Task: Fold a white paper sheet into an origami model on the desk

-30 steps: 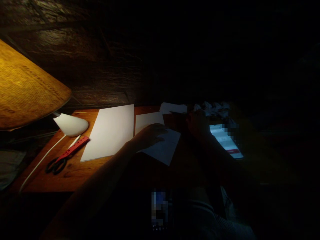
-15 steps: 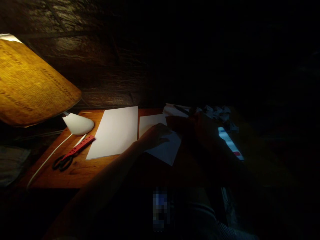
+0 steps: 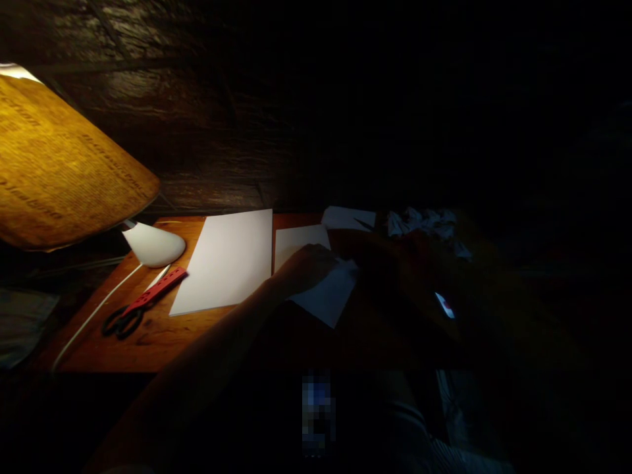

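Note:
A white sheet of paper (image 3: 318, 299) lies at an angle on the wooden table. My left hand (image 3: 309, 264) rests over its middle, with the fingers drawn together at a raised bit of paper near the right edge. My right hand (image 3: 407, 263) is in deep shadow just right of the sheet; its fingers are too dark to make out. Under my right forearm, only a small lit part of a bright flat strip (image 3: 445, 305) shows. Left of my left hand lies a larger stack of white paper (image 3: 227, 263).
A lamp with a yellow printed shade (image 3: 69, 164) and white base (image 3: 155, 245) stands at left, its cord (image 3: 99, 309) trailing forward. Black-handled scissors (image 3: 123, 322) lie by a red perforated strip (image 3: 158, 289). Behind are another paper (image 3: 345, 216) and several crumpled or folded white pieces (image 3: 424, 222).
My left fingers have drawn in from lying stretched over the sheet. My right hand has moved down and right from the back paper, and the arm now covers most of the bright strip.

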The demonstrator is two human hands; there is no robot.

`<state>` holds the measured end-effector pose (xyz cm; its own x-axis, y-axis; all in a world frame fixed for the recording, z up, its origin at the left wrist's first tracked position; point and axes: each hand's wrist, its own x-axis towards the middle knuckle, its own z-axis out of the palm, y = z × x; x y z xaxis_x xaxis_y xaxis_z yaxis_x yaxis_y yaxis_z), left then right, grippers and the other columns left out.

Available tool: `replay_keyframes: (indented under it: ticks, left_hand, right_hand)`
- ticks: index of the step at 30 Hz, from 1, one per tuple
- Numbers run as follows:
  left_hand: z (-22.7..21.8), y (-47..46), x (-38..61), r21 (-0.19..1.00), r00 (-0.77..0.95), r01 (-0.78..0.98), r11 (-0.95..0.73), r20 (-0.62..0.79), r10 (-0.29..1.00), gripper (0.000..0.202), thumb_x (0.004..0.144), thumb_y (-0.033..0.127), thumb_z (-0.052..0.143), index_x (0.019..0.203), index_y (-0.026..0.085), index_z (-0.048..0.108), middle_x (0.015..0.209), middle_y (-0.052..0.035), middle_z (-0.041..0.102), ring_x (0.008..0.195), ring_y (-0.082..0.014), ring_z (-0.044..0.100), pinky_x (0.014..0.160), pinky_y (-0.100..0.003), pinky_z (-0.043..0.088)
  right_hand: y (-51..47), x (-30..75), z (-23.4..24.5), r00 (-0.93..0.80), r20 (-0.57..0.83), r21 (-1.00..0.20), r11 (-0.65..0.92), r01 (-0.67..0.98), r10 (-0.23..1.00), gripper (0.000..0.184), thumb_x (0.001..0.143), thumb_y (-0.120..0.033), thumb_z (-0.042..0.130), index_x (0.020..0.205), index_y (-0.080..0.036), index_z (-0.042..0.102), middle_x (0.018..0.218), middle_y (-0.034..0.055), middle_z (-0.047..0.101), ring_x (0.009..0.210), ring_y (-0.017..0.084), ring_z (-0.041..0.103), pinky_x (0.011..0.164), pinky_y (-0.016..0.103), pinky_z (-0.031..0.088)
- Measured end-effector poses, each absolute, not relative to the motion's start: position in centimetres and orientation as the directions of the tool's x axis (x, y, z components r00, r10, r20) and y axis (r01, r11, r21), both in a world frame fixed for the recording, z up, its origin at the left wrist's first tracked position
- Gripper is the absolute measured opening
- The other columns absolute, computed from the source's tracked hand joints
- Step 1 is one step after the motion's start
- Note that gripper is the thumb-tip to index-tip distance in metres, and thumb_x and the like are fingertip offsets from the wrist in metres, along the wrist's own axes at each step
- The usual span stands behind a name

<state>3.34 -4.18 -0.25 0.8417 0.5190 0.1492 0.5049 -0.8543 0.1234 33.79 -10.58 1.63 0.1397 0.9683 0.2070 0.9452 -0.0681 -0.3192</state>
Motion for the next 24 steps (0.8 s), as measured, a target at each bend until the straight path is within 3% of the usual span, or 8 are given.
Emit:
replay_keyframes:
  ticks: [6, 13, 20, 24]
  left_hand:
    - [0.1, -5.0, 3.3, 0.162, 0.828, 0.502, -0.85, 0.193, 0.526, 0.03, 0.09, 0.015, 0.059, 0.112, 0.026, 0.076, 0.128, -0.0068, 0.076, 0.116, -0.0264, 0.07, 0.102, -0.048, 0.056]
    - [0.0, -5.0, 3.2, 0.229, 0.768, 0.572, -0.788, 0.188, 0.612, 0.018, 0.086, 0.011, 0.058, 0.098, 0.02, 0.069, 0.111, -0.0089, 0.078, 0.101, -0.0248, 0.073, 0.089, -0.041, 0.059]
    - [0.1, -5.0, 3.4, 0.28, 0.772, 0.553, -0.785, 0.181, 0.609, 0.023, 0.083, 0.005, 0.056, 0.099, 0.018, 0.066, 0.11, -0.0107, 0.075, 0.107, -0.0268, 0.07, 0.093, -0.042, 0.057]
    - [0.2, -4.9, 3.2, 0.286, 0.795, 0.524, -0.802, 0.172, 0.581, 0.02, 0.084, 0.006, 0.056, 0.096, 0.018, 0.066, 0.115, -0.0122, 0.075, 0.11, -0.0273, 0.069, 0.095, -0.043, 0.057]
  right_hand:
    - [-13.5, 32.3, 2.2, 0.196, 0.143, -0.411, -0.122, 0.903, 0.97, 0.038, 0.102, -0.04, 0.048, 0.131, -0.025, 0.066, 0.105, 0.0139, 0.079, 0.091, 0.035, 0.073, 0.072, 0.043, 0.052]
    - [-16.1, 31.4, 1.2, 0.23, 0.132, -0.4, -0.16, 0.903, 0.964, 0.035, 0.104, -0.041, 0.044, 0.129, -0.036, 0.067, 0.1, 0.0107, 0.08, 0.088, 0.037, 0.075, 0.064, 0.046, 0.052]
    - [-11.1, 30.1, 3.0, 0.289, 0.177, -0.299, -0.228, 0.927, 0.941, 0.033, 0.104, -0.036, 0.047, 0.119, -0.018, 0.071, 0.108, 0.018, 0.078, 0.097, 0.034, 0.073, 0.075, 0.04, 0.051]
    - [-7.0, 30.0, 3.6, 0.289, 0.178, -0.22, -0.248, 0.943, 0.941, 0.032, 0.104, -0.038, 0.051, 0.11, -0.017, 0.074, 0.103, 0.0167, 0.079, 0.092, 0.03, 0.074, 0.074, 0.037, 0.049]
